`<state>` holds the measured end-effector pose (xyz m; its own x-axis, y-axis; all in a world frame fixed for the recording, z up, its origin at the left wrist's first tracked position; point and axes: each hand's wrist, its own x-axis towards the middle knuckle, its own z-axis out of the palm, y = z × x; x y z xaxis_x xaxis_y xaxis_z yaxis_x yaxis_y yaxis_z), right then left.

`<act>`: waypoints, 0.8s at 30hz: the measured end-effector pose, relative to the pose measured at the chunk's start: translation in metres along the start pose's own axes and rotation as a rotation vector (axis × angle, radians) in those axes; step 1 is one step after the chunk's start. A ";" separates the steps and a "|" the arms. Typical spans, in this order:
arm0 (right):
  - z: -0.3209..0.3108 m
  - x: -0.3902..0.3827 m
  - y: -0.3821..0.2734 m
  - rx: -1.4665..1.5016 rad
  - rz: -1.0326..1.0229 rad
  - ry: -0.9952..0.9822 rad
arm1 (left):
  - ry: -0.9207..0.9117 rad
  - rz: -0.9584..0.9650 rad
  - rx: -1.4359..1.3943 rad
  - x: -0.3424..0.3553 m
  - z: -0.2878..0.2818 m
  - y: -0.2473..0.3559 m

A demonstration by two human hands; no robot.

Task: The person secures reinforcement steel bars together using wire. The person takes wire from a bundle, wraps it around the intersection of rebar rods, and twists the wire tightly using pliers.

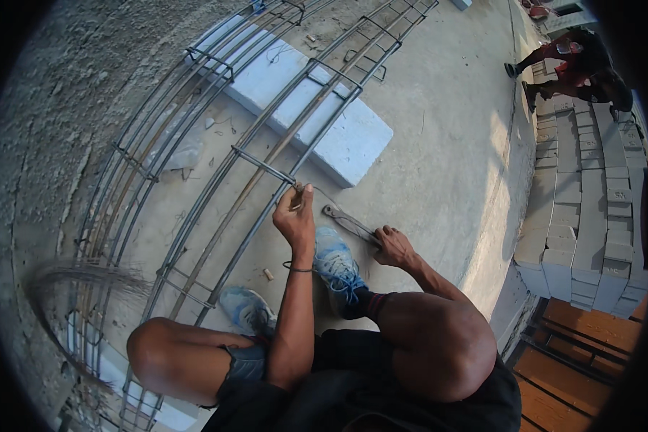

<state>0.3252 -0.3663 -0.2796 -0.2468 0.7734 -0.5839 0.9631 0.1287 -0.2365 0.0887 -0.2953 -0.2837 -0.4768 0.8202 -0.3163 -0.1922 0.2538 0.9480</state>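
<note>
My left hand is closed in a pinch beside a corner of the nearer rebar cage, where a square stirrup crosses the long bars. A thin tie wire curves out from its fingertips toward the right. My right hand is wrapped around the handles of a pair of end-cutting pincers. Their round head points up and left, a short way from the left hand and apart from the cage. Just below the pincers is my right shoe.
A second rebar cage runs alongside on the left. Pale blocks lie under the cages. At left, a bundle of thin dark strands sticks out. Stacked grey blocks and another person are at the right.
</note>
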 end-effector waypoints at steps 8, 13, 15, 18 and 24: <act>-0.023 0.009 -0.002 0.082 -0.077 0.290 | 0.165 0.190 0.236 0.000 0.017 0.000; -0.045 0.016 -0.008 0.540 -0.008 0.014 | 0.307 0.394 0.485 0.004 0.015 -0.004; -0.070 0.011 -0.012 1.057 0.295 -0.278 | 0.308 0.472 0.598 0.003 0.013 -0.003; -0.080 -0.004 -0.006 1.400 0.209 -0.372 | 0.309 0.483 0.570 0.002 0.016 -0.006; -0.085 0.002 -0.022 1.561 -0.104 -0.217 | 0.127 0.291 0.209 -0.007 0.003 -0.003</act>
<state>0.3125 -0.3153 -0.2094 -0.4441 0.6845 -0.5781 -0.0797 -0.6729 -0.7355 0.0952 -0.3006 -0.2843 -0.5906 0.8067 -0.0226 0.1396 0.1297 0.9817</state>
